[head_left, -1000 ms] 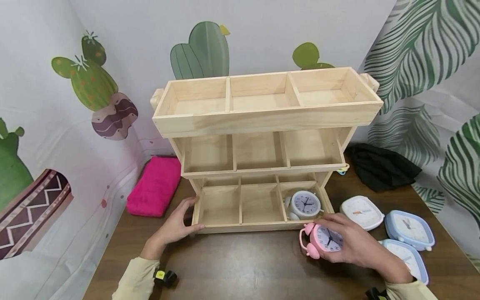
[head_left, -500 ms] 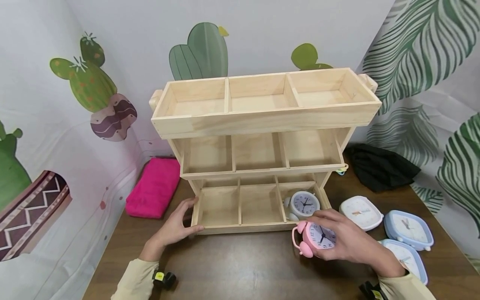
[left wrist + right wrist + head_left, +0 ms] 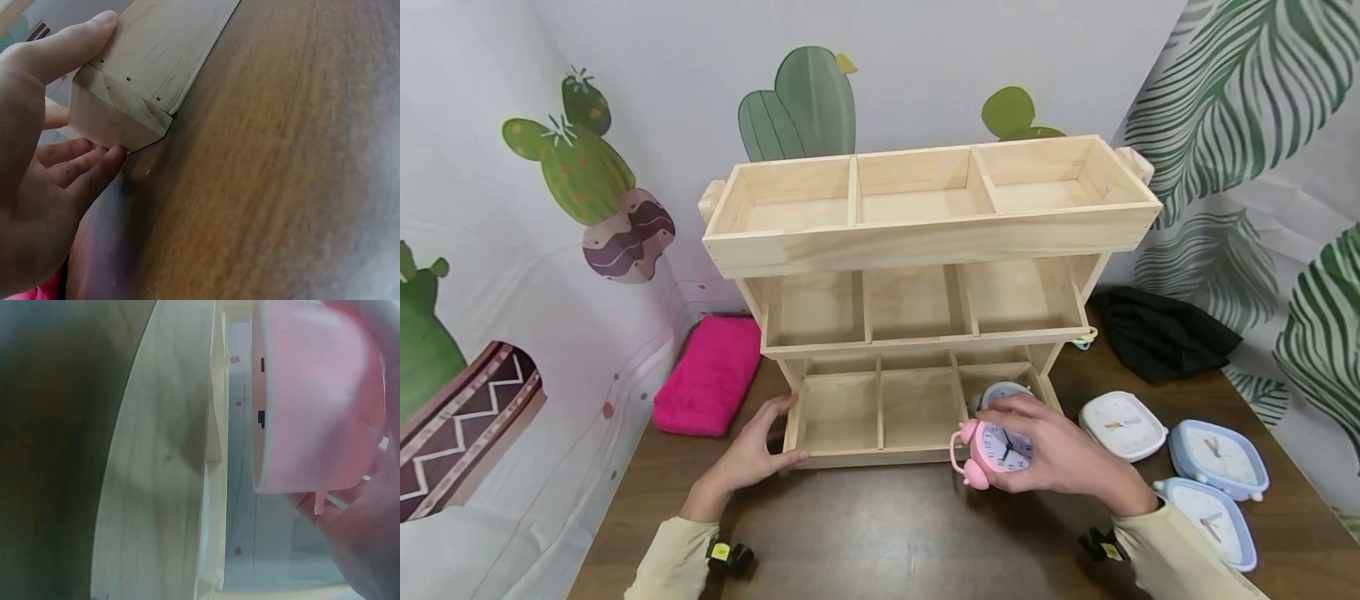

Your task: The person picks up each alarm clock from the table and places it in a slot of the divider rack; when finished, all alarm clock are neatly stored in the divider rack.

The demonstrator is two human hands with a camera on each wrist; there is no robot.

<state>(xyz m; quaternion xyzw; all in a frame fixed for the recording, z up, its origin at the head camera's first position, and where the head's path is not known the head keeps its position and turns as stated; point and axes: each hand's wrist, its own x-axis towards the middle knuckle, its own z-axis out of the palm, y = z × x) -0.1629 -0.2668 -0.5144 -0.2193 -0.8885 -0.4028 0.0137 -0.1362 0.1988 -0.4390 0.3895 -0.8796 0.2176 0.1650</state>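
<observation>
My right hand [image 3: 1056, 442] grips a pink twin-bell alarm clock [image 3: 1007, 448], its dial facing up and its bells to the left, just in front of the bottom tier's right part. In the right wrist view the clock's pink casing [image 3: 319, 400] is held above the tier's front board [image 3: 156, 469]. My left hand [image 3: 748, 450] holds the lower left corner of a three-tier wooden shelf [image 3: 925, 242], thumb on the front and fingers against the side. A pale grey alarm clock [image 3: 1002, 390] sits in the bottom right compartment, partly hidden by my right hand.
At the right lie a white square clock [image 3: 1123, 425] and two light blue clocks, one [image 3: 1217, 454] behind the other [image 3: 1210, 521]. A black cloth [image 3: 1168, 333] is behind them. A folded pink cloth [image 3: 707, 375] lies left of the shelf, on the brown table [image 3: 865, 533].
My right hand has carried the pink alarm clock leftward and slightly up, towards the shelf's bottom tier, and now covers part of the grey clock. My left hand has stayed on the corner.
</observation>
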